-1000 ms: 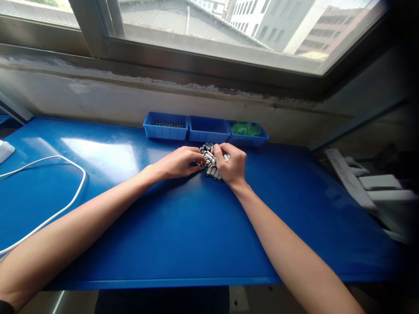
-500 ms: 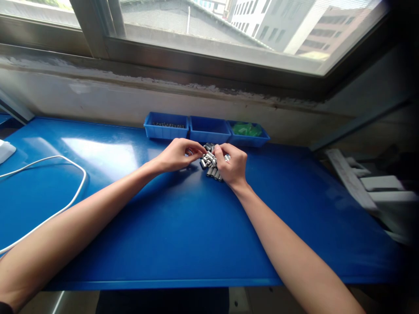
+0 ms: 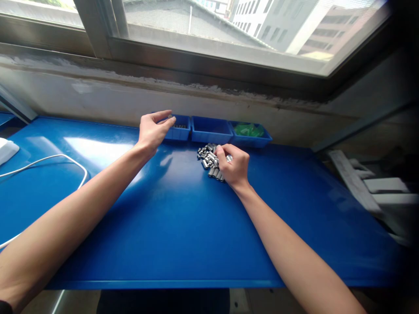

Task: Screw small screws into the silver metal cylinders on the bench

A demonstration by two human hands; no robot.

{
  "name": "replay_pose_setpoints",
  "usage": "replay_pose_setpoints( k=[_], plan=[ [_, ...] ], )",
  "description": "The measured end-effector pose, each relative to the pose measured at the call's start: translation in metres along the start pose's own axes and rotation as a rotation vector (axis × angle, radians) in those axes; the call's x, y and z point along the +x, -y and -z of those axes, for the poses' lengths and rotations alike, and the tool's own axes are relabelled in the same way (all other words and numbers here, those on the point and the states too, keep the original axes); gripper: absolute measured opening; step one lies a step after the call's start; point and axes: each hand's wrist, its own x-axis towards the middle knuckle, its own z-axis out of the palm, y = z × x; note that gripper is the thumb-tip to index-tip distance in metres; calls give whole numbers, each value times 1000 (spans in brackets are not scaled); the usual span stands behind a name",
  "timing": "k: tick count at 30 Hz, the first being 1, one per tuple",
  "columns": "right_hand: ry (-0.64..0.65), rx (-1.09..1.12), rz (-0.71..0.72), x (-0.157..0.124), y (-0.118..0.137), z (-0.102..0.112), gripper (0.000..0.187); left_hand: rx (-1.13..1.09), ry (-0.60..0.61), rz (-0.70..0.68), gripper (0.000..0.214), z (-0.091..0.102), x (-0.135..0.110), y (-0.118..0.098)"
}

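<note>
A heap of small metal cylinders (image 3: 207,157) lies on the blue table (image 3: 183,218), just in front of three blue bins. My right hand (image 3: 233,165) rests on the heap's right side, its fingers curled and pinched on one of the cylinders. Raised over the left bin (image 3: 180,132), which holds a few small dark metal parts, is my left hand (image 3: 153,129). Its thumb and forefinger pinch a small grey piece at the bin's near left corner.
The middle bin (image 3: 209,130) looks bare inside, and the right bin (image 3: 251,133) holds green pieces. A white cable (image 3: 49,158) loops over the table's left part beside a white object (image 3: 6,149). Grey slats (image 3: 373,187) lie off the right edge. A window sill runs behind.
My left hand has lifted off the heap and swung up and left to the left bin with a small piece. My right hand has stayed on the heap.
</note>
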Motion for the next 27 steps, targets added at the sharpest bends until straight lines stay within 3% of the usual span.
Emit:
replay_pose_setpoints(
  k=[6,11,16,20,23,27],
  plan=[
    [2,-1,-2,0,-1,0,32,20,22,-20,44,-4,-3,2],
    [1,3,-1,0,0,0,32,106,103,-92,32,-6,-8,-1],
    [-1,3,1,1,2,1,32,233,460,-183,25,-14,-23,-3],
    [0,6,13,1,2,1,31,401,709,-477,24,-20,-36,4],
    [2,2,11,1,1,0,31,451,816,-605,25,-21,-41,14],
    [-3,6,13,0,1,0,31,485,835,-618,20,-21,-42,22]
  ],
)
